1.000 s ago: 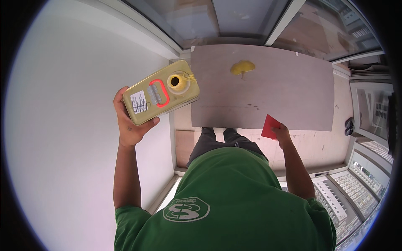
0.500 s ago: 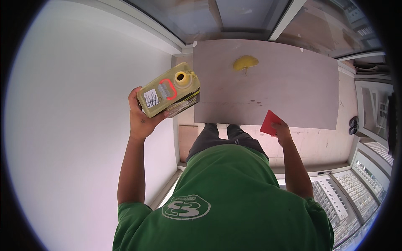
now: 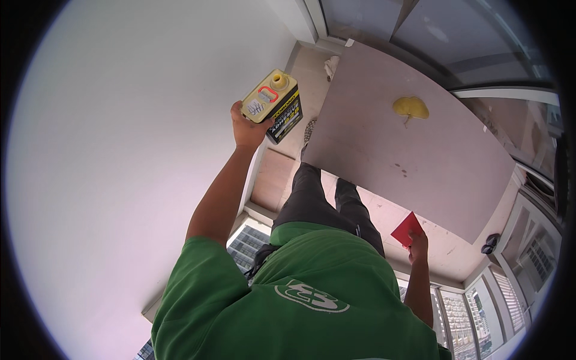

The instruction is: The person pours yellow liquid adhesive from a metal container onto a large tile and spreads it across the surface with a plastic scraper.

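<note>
My left hand (image 3: 247,131) grips a rectangular can (image 3: 270,99) with an open yellow spout, a red handle and a dark printed side, held up left of a large grey board (image 3: 360,138). My right hand (image 3: 419,248) holds a flat red spreader (image 3: 405,227) by the board's near right edge. On the board lie a rounded yellow puddle (image 3: 411,107) and a few dark spots. Part of the spreader is covered by my fingers.
A white wall (image 3: 120,150) fills the left side. Glass panes (image 3: 444,42) stand beyond the board and windows at lower right. A white cloth (image 3: 330,68) lies at the board's far left, dark slippers (image 3: 490,243) at the right. My legs reach under the board's near edge.
My left hand has raised the can forward and away, showing more of its side. The view has turned, so the board sits more slanted. The spreader appears lower in the picture.
</note>
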